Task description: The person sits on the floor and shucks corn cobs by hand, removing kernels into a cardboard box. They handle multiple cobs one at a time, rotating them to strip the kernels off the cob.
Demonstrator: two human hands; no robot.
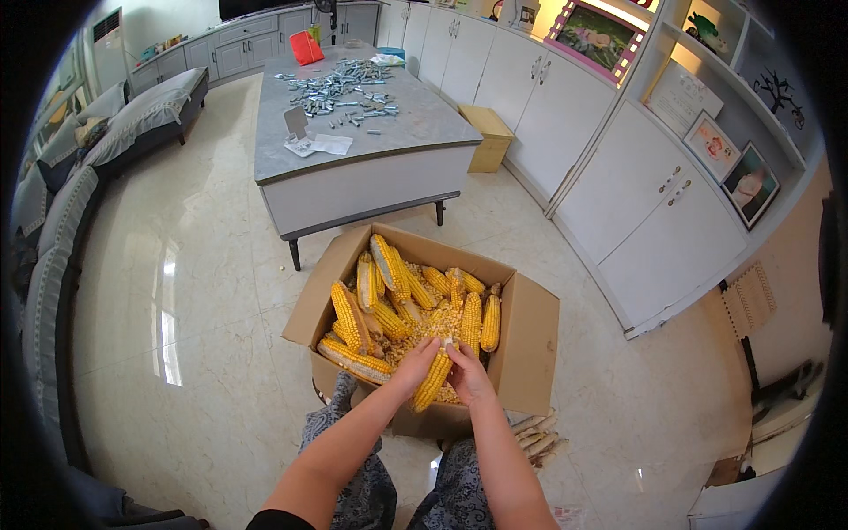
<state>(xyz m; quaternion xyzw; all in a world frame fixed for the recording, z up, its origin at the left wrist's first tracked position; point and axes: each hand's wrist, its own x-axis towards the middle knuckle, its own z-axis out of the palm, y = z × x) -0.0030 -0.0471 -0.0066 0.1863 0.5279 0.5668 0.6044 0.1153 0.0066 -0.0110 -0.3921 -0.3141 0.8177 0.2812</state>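
Observation:
Both my hands hold one yellow corn cob (431, 383) over an open cardboard box (527, 331). My left hand (414, 365) is closed on the cob's left side, and my right hand (469, 374) grips its right side near the upper end. A pale bare spot shows at that end, between my fingertips. Several dried corn cobs (351, 320) lie in the box, mostly along its left and far sides. Loose corn kernels (424, 325) cover the middle of the box. The bottom under my hands is hidden.
Stripped cobs (536, 437) lie on the floor at the box's right. Beyond the box stands a grey table (406, 124) with many small metal cylinders (340, 88) and a red bag (306, 48). A sofa (115, 141) lines the left; white cabinets (636, 203) line the right.

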